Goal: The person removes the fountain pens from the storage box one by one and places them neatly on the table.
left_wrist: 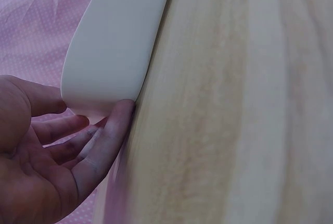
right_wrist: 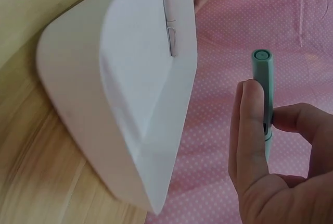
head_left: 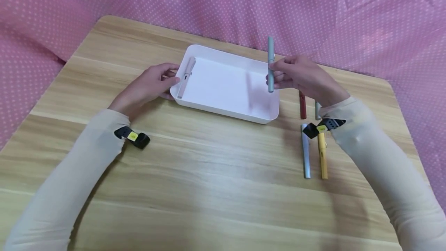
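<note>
My right hand [head_left: 306, 74] pinches a grey-green capped pen [head_left: 271, 49] between thumb and fingers. The pen stands nearly upright over the right end of a shallow white tray [head_left: 223, 113]. In the right wrist view the same pen [right_wrist: 264, 83] shows one end towards the camera, with the tray wall to its left. At the tray's left end, my left hand [head_left: 150, 84] grips the wall, thumb at the rim and fingers along the outside. A pale pinkish pen [head_left: 187, 76] lies inside the tray along that left side.
Right of the tray, under my right wrist, several pens lie on the wooden table [head_left: 209, 189]: a dark red one [head_left: 302, 105], a greenish one [head_left: 317, 110], a light blue one [head_left: 306, 158] and a yellow one [head_left: 323, 162]. Pink dotted cloth [head_left: 223, 7] hangs behind the table.
</note>
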Tool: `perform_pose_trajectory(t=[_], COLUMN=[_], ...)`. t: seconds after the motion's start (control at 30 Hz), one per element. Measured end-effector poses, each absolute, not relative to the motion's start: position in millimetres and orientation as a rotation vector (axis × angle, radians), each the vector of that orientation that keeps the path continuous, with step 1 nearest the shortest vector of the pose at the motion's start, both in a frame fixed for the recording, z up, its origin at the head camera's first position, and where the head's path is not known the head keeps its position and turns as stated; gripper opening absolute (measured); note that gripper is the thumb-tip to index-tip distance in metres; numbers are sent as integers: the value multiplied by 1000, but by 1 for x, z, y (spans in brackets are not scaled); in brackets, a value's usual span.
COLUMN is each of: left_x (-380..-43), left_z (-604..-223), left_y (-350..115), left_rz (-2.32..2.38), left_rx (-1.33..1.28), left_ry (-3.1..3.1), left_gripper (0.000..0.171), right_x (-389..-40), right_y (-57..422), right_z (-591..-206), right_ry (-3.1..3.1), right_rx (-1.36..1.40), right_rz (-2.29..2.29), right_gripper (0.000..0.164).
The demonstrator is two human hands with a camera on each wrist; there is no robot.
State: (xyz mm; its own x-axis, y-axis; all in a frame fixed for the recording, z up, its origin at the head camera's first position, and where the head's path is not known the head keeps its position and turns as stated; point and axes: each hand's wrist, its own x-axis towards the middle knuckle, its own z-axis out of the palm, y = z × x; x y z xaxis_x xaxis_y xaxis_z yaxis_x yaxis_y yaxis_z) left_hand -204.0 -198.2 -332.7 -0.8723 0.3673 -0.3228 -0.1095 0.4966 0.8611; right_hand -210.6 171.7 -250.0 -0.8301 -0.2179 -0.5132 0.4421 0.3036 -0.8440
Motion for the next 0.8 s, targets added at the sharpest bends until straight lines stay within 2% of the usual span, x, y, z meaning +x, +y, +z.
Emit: perform_pose_trajectory(t=[0.2,0.43,0.8], left_x=[-204,-204,-204], left_z=[-333,-336,-339], left_y=[-198,-198,-200], left_rz=[1386,1362,1389], left_rx=[230,230,268], left_ry=[2251,2273,2270], left_gripper=[53,52,53], right_x=[-192,-165,-121], right_y=[197,234,291], right_z=[-244,-245,-258], right_ry=[2106,2231,2294], right_rx=[217,234,337], right_rz=[-1545,-1440,-1431], right_gripper=[41,47,16])
